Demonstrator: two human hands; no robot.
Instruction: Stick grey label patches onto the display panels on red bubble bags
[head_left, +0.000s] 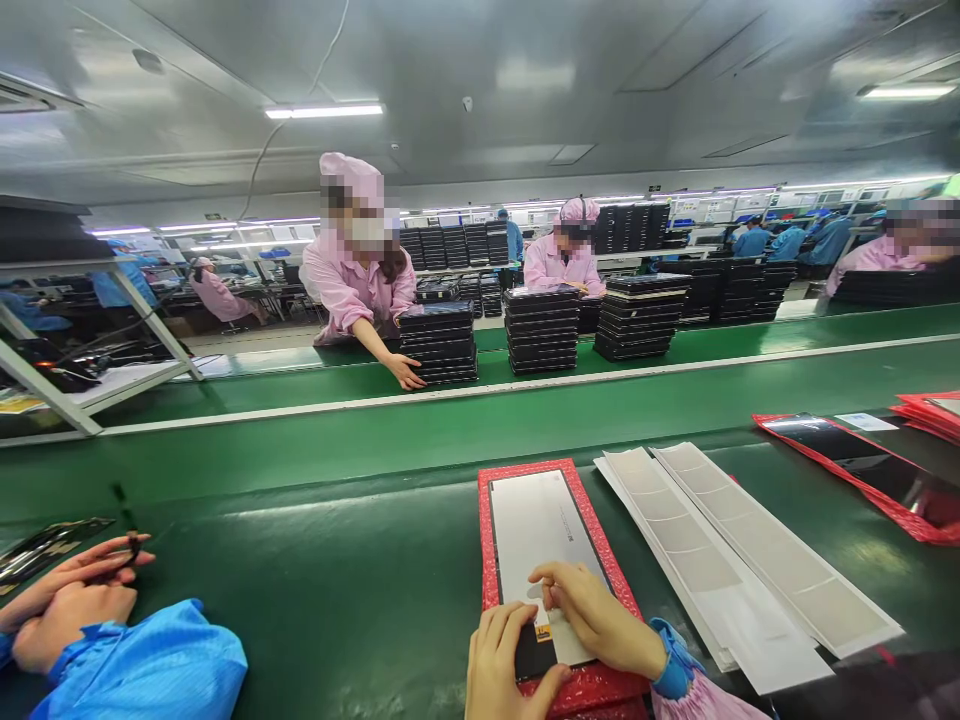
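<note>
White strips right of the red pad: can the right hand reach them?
Probably yes. The right hand rests on the white panel on the red pad, and the white strips lie just beside it. Only the pad's edge lies between, so little seems in the way.

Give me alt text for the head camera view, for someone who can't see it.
The person's left hand and right hand rest on a white-backed flat panel lying on a red padded sleeve, beside long white sheets. Beyond a green conveyor belt, a co-worker in pink reaches toward stacks of black panels.
</note>
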